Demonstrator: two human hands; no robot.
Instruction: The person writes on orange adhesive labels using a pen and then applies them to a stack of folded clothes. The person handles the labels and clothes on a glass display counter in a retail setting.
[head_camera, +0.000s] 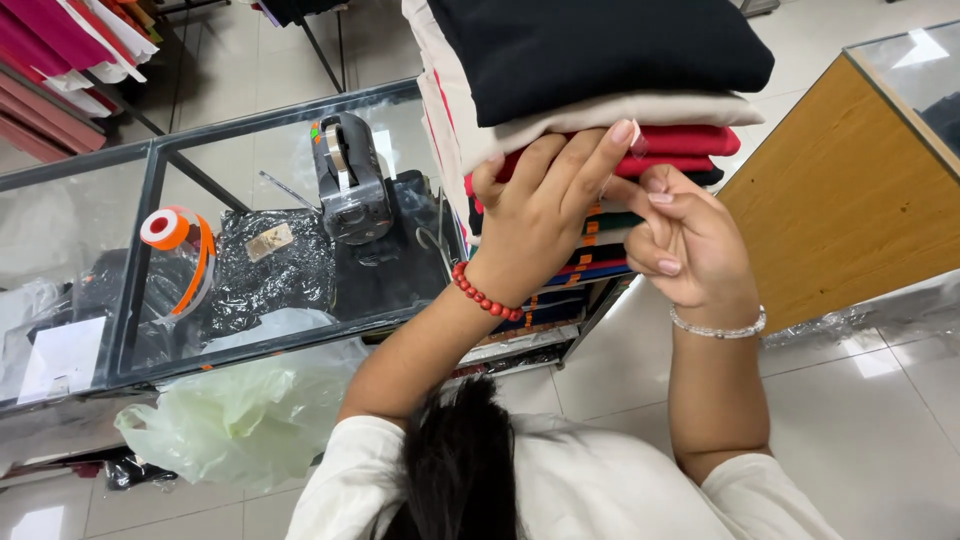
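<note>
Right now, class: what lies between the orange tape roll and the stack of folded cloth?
In the head view, a black tape dispenser stands on the glass counter between the orange tape roll and the stack of folded cloth.

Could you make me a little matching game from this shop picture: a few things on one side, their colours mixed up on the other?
Things:
1. top folded cloth
2. bracelet on the left hand
3. tape dispenser
4. plastic bag

Colours:
A. pale green
B. black
C. red beads
D. dark grey

Pairs: 1-B, 2-C, 3-D, 4-A
</note>
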